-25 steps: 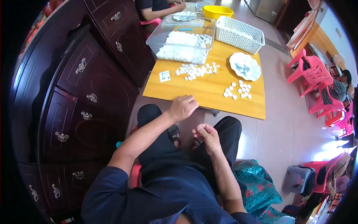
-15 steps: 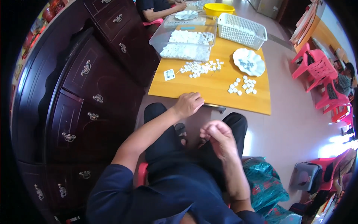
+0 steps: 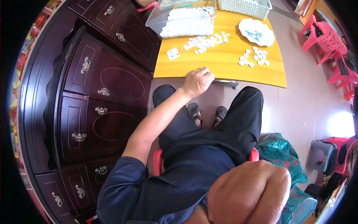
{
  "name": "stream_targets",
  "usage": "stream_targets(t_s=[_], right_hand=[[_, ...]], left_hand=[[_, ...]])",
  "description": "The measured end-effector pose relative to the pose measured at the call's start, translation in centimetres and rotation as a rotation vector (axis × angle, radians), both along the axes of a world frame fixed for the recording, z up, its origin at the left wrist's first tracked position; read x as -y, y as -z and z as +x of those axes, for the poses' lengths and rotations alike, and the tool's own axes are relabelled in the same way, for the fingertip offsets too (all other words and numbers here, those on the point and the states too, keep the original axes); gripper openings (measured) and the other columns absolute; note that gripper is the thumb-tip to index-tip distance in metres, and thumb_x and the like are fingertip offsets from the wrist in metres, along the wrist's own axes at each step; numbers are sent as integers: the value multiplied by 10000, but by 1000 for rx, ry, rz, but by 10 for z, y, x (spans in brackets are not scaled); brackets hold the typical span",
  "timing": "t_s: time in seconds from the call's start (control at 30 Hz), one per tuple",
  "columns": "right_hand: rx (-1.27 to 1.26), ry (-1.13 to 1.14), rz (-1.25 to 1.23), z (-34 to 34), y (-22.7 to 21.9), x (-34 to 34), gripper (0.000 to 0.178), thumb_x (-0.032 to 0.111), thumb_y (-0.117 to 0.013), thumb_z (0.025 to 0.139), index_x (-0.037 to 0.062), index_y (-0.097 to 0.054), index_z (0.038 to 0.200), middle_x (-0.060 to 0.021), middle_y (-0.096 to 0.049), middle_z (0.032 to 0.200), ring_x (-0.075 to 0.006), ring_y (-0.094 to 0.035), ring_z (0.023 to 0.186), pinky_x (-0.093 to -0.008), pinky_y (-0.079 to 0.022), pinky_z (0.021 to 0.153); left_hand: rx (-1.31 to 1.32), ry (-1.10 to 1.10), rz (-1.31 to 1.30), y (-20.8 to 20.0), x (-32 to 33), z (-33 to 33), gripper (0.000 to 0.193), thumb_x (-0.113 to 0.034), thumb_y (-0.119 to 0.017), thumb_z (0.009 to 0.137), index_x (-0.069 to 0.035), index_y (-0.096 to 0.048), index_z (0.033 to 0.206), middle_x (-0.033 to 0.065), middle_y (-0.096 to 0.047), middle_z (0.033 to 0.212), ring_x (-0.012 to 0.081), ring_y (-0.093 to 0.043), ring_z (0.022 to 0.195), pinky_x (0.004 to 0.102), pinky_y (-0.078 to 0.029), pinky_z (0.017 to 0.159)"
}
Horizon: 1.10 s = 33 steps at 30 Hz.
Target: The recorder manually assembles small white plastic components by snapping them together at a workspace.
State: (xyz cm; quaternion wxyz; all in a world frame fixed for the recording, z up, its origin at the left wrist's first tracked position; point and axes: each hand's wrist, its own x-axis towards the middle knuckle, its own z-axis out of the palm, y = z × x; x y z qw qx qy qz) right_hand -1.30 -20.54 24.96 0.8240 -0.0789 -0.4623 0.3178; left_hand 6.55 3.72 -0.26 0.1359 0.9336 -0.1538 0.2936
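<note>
The left hand (image 3: 197,81) rests loosely curled on the near edge of the yellow desk (image 3: 223,63), gripping nothing that shows. The right hand (image 3: 249,194) is a closed fist close to the camera, large and blurred; whether it holds anything cannot be told. On the desk, small white pieces lie in two scatters: a pile (image 3: 204,41) far from the left hand and a cluster (image 3: 253,59) to the right. A card (image 3: 173,53) lies to the left, a plate (image 3: 256,32) further off, a clear bin (image 3: 182,22) of white pieces and a basket (image 3: 246,5) at the far end, both cut off. A dark cabinet (image 3: 93,97) stands left; pink chairs (image 3: 328,41) right, on a pale floor.
</note>
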Motion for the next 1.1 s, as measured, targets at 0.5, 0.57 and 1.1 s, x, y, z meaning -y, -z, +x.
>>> stream_targets(t_s=[0.5, 0.57, 1.1], right_hand=[[-89, -42, 85, 23, 56, -14, 205, 150, -655, 915, 7, -691, 773, -154, -686, 801, -234, -633, 660, -333, -478, 566], [-320, -64, 24, 22, 80, -23, 174, 132, -676, 900, 13, -668, 774, -125, -649, 773, -218, -593, 649, -321, -480, 650], [-715, 307, -986, 63, 263, -29, 256, 322, -587, 1021, 122, -609, 1178, -10, -662, 968, -102, -633, 757, -243, -517, 672]], left_hand=[[0, 3, -8, -1, 2, 3, 70, -126, -721, 829, -89, -663, 846, 58, -613, 829, 251, -670, 750, 371, -554, 653], [11, 15, -6, 0, 0, 3, 92, -147, -682, 841, -105, -605, 814, 69, -580, 795, 255, -667, 714, 386, -549, 615], [-180, 163, -304, -23, 28, -24, 90, -137, -694, 858, -51, -671, 845, 93, -659, 827, 285, -673, 751, 388, -538, 664]])
